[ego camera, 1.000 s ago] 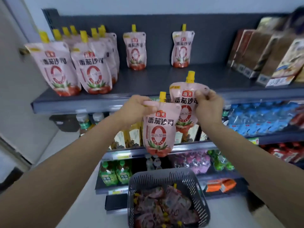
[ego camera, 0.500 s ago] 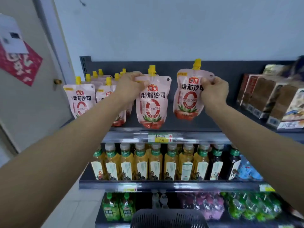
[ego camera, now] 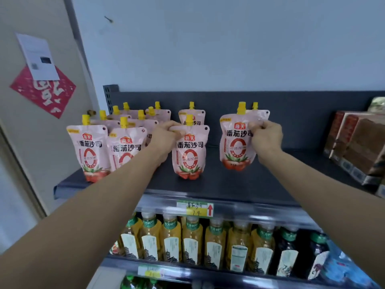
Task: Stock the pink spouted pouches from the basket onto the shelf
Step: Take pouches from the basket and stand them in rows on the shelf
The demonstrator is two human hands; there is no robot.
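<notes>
Pink yellow-capped plastic pouches (ego camera: 190, 155) are top-pinched by left hand (ego camera: 166, 135) and right hand (ego camera: 266, 136), prob so they land upright on the dark metal shelf (ego camera: 229, 184).

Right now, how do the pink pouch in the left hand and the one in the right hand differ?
Grip: the left hand holds the left pouch at its top left corner; the right hand pinches the right pouch at its top right edge, covering some print. Place: the left pouch is close to the stocked pouches; the right pouch stands apart, further right. Shared: pink, yellow spout, same label, upright.
</notes>
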